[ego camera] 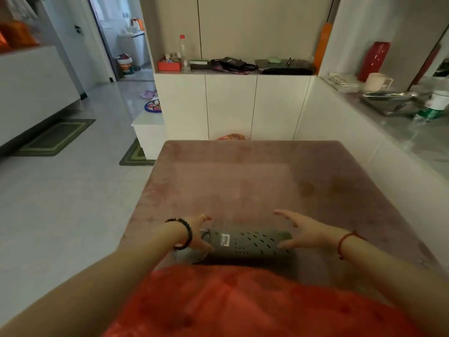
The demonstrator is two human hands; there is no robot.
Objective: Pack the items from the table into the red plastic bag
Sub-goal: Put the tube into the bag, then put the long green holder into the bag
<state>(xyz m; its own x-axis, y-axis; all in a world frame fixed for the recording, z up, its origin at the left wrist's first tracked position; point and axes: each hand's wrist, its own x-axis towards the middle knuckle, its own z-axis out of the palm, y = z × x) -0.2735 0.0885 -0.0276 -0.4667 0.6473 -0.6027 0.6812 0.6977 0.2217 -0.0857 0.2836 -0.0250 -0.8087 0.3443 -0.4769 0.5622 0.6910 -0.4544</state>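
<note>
So the main thing here was a dark grey flat box (247, 244), some kind of router or set-top gadget, lying near the front edge of the worktop (243, 181). Its top was dotted with short black vent slots in curved rows, and it had a small white sticker with red print toward its left end. A thin whitish cable came off that left end and trailed down toward the near side.

The left hand (198, 233) sat right at the left end of the box, thumb on the near side and fingers round the far side, so its grip looked closed on that end, though the blur made the exact contact hard to judge. It had a dark bead bracelet (183, 233) on the wrist and a gold ring on one finger. The right hand (305, 231) was at the right end with fingers spread wide, grip released, thumb just beside the box corner. A red string bracelet (346, 240) was on that wrist.

The red plastic bag (243, 305) filled the near foreground, crinkly and translucent, just in front of the box. The worktop itself was a dusty pink, faintly mottled.
</note>
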